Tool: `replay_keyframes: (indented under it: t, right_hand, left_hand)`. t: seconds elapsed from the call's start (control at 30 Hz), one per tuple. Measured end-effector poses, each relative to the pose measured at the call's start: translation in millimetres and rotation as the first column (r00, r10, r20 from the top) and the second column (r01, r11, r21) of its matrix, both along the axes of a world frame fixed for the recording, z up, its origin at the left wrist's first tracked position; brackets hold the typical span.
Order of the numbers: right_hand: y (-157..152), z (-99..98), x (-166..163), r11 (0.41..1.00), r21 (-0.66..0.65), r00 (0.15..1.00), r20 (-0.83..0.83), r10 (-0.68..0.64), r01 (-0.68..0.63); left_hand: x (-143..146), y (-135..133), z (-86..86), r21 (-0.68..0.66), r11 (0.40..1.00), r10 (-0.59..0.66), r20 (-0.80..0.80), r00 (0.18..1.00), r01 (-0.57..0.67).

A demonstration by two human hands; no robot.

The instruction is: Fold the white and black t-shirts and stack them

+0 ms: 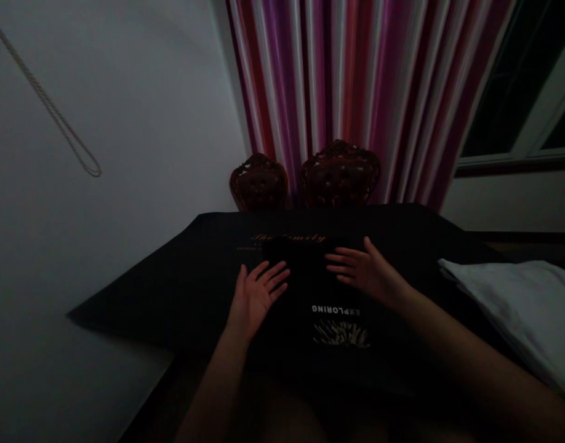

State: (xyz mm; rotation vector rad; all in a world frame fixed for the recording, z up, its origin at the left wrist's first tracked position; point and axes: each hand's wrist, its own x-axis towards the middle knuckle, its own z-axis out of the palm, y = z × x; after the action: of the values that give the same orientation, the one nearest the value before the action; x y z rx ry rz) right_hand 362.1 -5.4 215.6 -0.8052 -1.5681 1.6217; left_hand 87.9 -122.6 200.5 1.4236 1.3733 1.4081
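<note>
My left hand (258, 294) is open, palm turned up and inward, fingers spread. Across from it, my right hand (362, 268) is also open, its thumb raised and its fingers pointing left. Neither one holds anything. Between and below them lies a black cloth item (305, 320) with the word "EXPLORING" upside down and a pale burst-shaped print. Its outline melts into the dark table cover (162, 289), so I cannot tell its full shape or whether the hands touch it.
White folded cloth (517, 301) lies at the table's right side. Gold lettering (287, 237) marks the cover's far part. Two carved chairs, one left (259, 184) and one right (340, 175), stand behind the table before a striped curtain (328, 80). A wall (125, 234) borders the left.
</note>
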Motion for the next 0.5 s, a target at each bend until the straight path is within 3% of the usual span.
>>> replay_keyframes:
  t: [0.07,0.17,0.27,0.33,0.4,0.5]
  right_hand:
    - [11.7,-5.4,2.8,0.995,0.079,0.969,0.238,-0.072,0.055]
    - [10.6,-23.8,13.7,0.917,0.398,0.857,0.472,-0.206,0.001]
    - [4.7,-22.2,25.9,0.802,0.592,0.856,0.451,-0.251,-0.077]
    - [7.5,-4.9,40.9,0.788,0.612,0.852,0.444,-0.276,-0.064]
    - [16.4,19.2,67.0,0.786,0.619,0.839,0.432,-0.332,-0.007]
    - [29.6,52.8,119.6,0.761,0.640,0.823,0.371,-0.431,0.109]
  left_hand:
    - [-8.1,6.8,-12.1,-0.094,0.984,0.143,-0.066,0.988,-0.149]
    - [-18.8,6.4,-38.2,-0.208,0.902,0.280,-0.389,0.878,-0.380]
    - [-14.9,4.8,-51.5,-0.300,0.859,0.152,-0.624,0.766,-0.414]
    - [-4.7,4.4,-50.1,-0.345,0.836,0.046,-0.730,0.682,-0.426]
    - [6.9,2.3,-43.6,-0.360,0.850,0.015,-0.713,0.701,-0.384]
    - [20.4,-3.8,-30.6,-0.280,0.947,-0.008,-0.510,0.860,-0.157]
